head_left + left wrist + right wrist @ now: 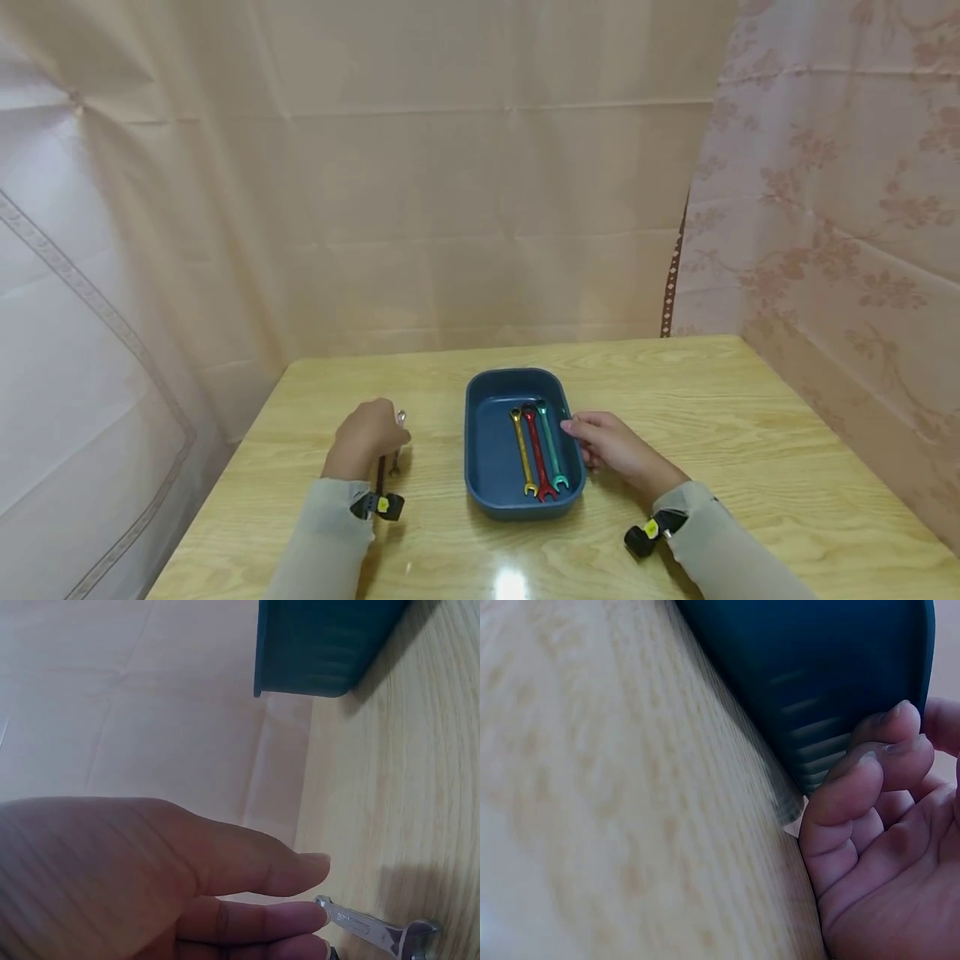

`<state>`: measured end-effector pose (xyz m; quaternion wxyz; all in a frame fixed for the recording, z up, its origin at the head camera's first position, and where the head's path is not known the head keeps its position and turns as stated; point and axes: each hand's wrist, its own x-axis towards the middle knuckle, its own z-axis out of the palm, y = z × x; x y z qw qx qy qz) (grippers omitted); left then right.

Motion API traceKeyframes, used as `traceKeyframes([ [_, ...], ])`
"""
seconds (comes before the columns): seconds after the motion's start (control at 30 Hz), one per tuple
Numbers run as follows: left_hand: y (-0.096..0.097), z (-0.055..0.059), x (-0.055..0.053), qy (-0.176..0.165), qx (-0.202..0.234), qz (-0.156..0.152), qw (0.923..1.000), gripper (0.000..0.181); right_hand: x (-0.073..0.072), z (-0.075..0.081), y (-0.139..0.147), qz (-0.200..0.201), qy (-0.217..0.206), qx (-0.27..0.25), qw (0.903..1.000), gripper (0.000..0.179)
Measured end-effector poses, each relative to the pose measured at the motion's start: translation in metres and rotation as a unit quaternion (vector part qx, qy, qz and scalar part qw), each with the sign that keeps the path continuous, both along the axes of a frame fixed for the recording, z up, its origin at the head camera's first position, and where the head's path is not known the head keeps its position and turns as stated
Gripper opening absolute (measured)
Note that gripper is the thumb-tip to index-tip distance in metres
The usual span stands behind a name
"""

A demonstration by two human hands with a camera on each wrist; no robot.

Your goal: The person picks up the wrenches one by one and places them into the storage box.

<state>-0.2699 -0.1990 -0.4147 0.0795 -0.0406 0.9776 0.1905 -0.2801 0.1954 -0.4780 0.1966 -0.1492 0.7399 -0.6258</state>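
The silver wrench (pixel 367 927) is left of the blue tray (pixel 487 450), right at your left hand (pixel 366 435). Expect stiff, fairly dense, slick metal; mid-shank looks the best hold. Your left thumb and fingers leave a narrow gap; you can't tell whether they grip it. Your right hand (pixel 617 448) pinches the tray's right rim, fingers curled beneath.

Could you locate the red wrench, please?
In the head view, the red wrench lies right of centre in the blue tray, between the yellow wrench and green wrench.
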Motion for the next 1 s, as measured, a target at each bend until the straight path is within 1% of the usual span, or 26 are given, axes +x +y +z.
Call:
traceKeyframes([
  [0.17,0.0017,-0.0035,-0.0012,-0.002,0.007,-0.004,1.0,0.018,-0.0004,-0.0023,0.0026,-0.004,0.002,0.002,1.0,0.038],
  [0.33,0.0023,-0.0056,0.0001,-0.003,-0.003,-0.007,1.0,0.018,0.001,-0.005,0.0033,-0.008,0.002,0.001,1.0,0.039],
  [0.47,-0.0005,-0.0063,0.0014,-0.007,-0.007,-0.002,0.9999,0.019,0.0014,-0.0065,0.0005,-0.006,0.004,0.002,1.0,0.039],
  [0.57,-0.0024,-0.0066,0.0007,-0.013,-0.01,0.002,0.9999,0.02,0.0008,-0.005,-0.0017,-0.003,0.003,0.005,1.0,0.04],
  [0.77,-0.0046,-0.0083,-0.0026,-0.013,-0.018,0.002,0.9998,0.02,-0.0005,0.0006,-0.0035,-0.007,-0.006,0.013,0.9999,0.04],
  [1.0,-0.0069,-0.0106,-0.0028,-0.015,-0.017,0.003,0.9997,0.022,-0.0018,0.0007,-0.0044,-0.007,-0.01,0.011,0.9999,0.04],
])
